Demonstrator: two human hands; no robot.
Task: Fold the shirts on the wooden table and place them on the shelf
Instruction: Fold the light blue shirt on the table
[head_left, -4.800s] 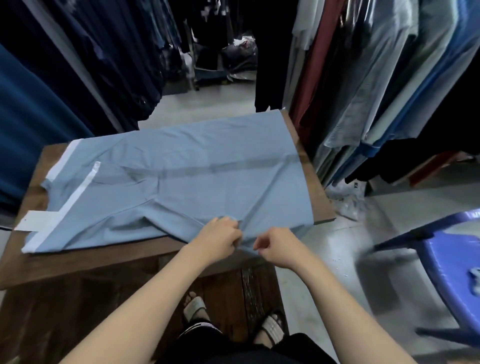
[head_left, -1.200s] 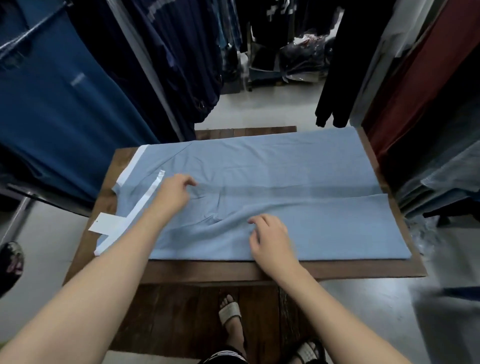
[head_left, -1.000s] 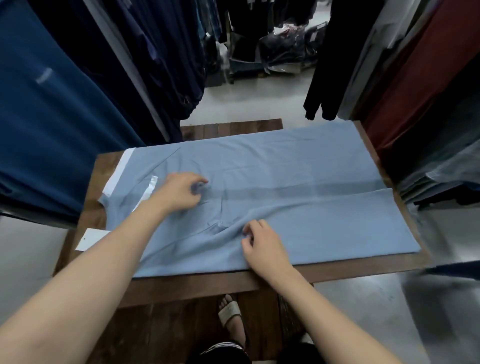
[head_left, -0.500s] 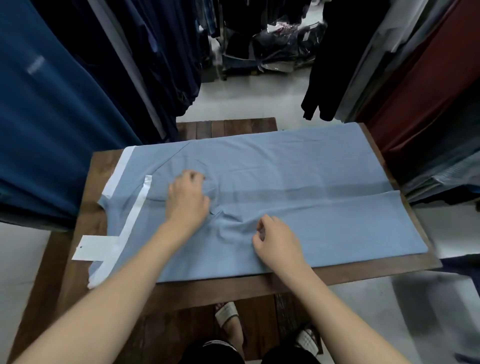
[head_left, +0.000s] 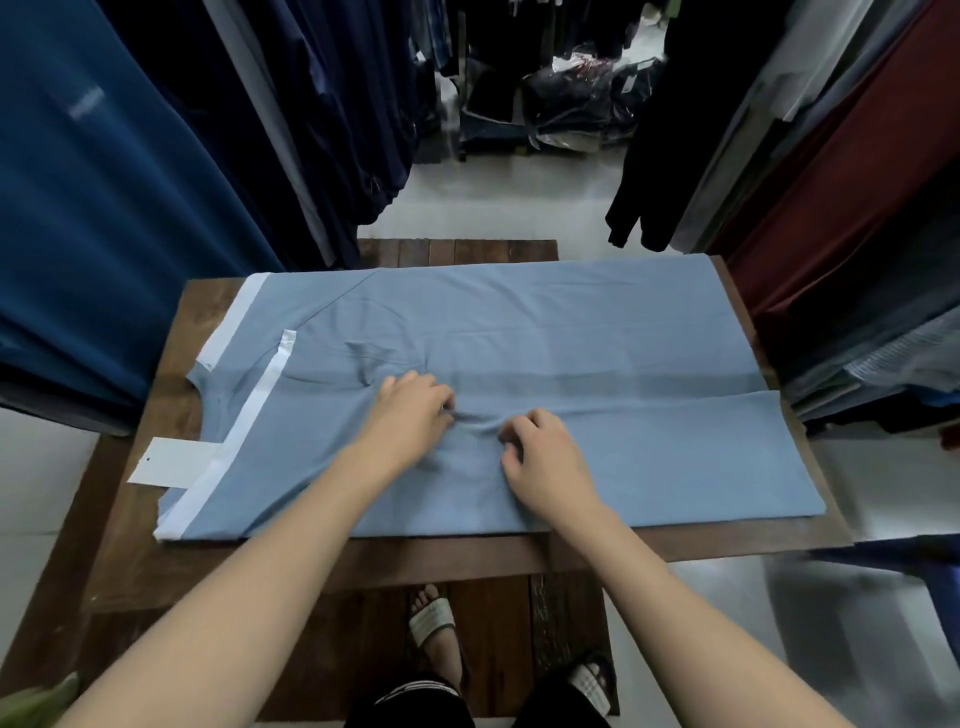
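A light blue shirt (head_left: 597, 338) with white trim lies flat across the wooden table (head_left: 130, 545), its neck end at the left and its near side folded in over the body. A white tag (head_left: 166, 462) sticks out at the left edge. My left hand (head_left: 410, 415) and my right hand (head_left: 540, 457) sit close together near the shirt's middle. Both have curled fingers that pinch the edge of the folded flap, and the cloth bunches into a small ridge between them.
Racks of hanging clothes crowd both sides: dark blue garments (head_left: 104, 208) at the left, red and grey ones (head_left: 857, 208) at the right. Bagged clothes (head_left: 561, 104) lie on the floor beyond the table. A blue chair edge (head_left: 935, 571) shows at the right.
My left hand has slid right from near the collar to the shirt's middle. My right hand has shifted up a little, and both now pinch the cloth between them.
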